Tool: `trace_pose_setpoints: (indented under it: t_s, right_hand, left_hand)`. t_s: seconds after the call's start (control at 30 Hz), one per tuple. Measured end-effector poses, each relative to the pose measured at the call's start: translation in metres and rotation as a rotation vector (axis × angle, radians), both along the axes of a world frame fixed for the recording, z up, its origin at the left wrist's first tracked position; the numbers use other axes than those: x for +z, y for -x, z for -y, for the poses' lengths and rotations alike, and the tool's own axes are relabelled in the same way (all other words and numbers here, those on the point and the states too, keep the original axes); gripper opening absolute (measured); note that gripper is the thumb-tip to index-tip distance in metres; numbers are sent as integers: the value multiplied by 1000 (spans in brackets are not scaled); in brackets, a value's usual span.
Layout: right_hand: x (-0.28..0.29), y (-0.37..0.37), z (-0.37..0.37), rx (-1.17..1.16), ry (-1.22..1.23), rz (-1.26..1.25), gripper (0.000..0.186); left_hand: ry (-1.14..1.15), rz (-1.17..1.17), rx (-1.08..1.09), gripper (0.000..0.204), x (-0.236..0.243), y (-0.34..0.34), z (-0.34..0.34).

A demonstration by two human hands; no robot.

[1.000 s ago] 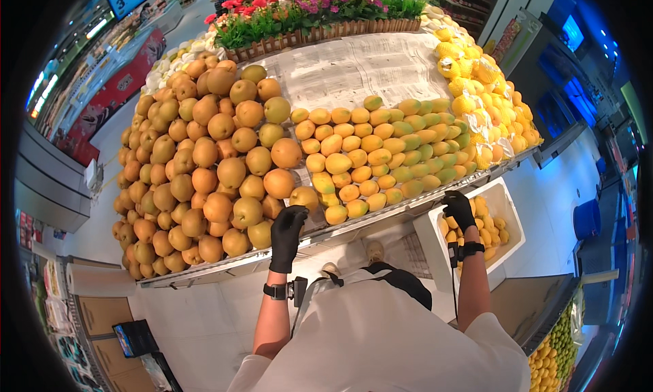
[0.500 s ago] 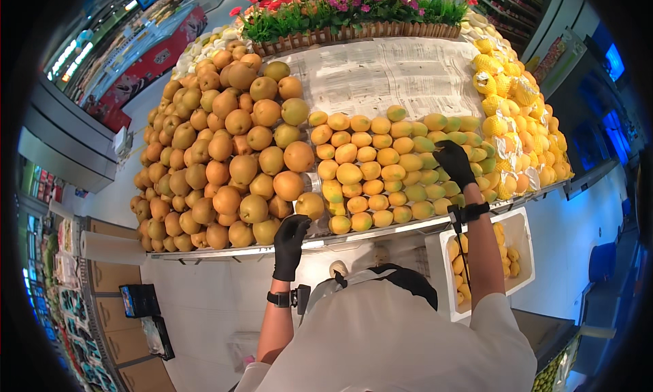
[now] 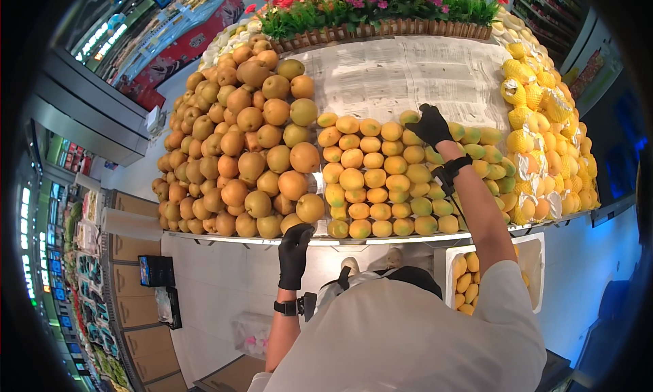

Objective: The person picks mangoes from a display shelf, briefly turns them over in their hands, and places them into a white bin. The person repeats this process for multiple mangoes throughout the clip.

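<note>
Right hand (image 3: 430,125), black glove on, was out at the back edge of the mangoes (image 3: 374,160), fingertips reaching over the bare paper (image 3: 442,72). One mango (image 3: 409,117) sat right beside it, maybe touching; honestly couldn't tell if the fingers had closed on any fruit, since the glove hid it. Left hand (image 3: 294,256) hung by the front ledge (image 3: 381,241), near the brown round fruit (image 3: 252,165), fingers curled and nothing showing in them, though the palm was hidden, so no verdict on how closed it was. Mangoes were packed in snug rows, I'd guess so neighbours stopped each other rolling. More mangoes lay in a white box (image 3: 449,276) on the person's right, probably parked there for easy reach. Paper likely cushioned the display. Yellow netted fruit (image 3: 520,116) flanked the rows on the right, netting presumably against bruises.
</note>
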State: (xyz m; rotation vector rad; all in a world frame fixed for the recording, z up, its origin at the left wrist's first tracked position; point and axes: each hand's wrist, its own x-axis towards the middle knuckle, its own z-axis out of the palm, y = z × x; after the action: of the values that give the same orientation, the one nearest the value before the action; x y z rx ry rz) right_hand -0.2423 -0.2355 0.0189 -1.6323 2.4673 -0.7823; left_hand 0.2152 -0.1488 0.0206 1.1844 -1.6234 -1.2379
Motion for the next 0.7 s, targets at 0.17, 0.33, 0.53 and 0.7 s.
trace_pose_setpoints:
  t_s: [0.17,0.33,0.53,0.7]
  right_hand:
    - [7,-14,9,23,-1,-46,54]
    - [9,2,16,-28,26,-3,39]
    - [-9,39,24,15,81,88,38]
    - [-8,38,22,89,-65,41,47]
  left_hand:
    - [-28,33,56,14,3,-1,-11]
    - [-83,-13,85,14,13,4,-18]
    - [-53,5,89,13,15,14,-21]
    - [-65,28,96,14,13,14,-23]
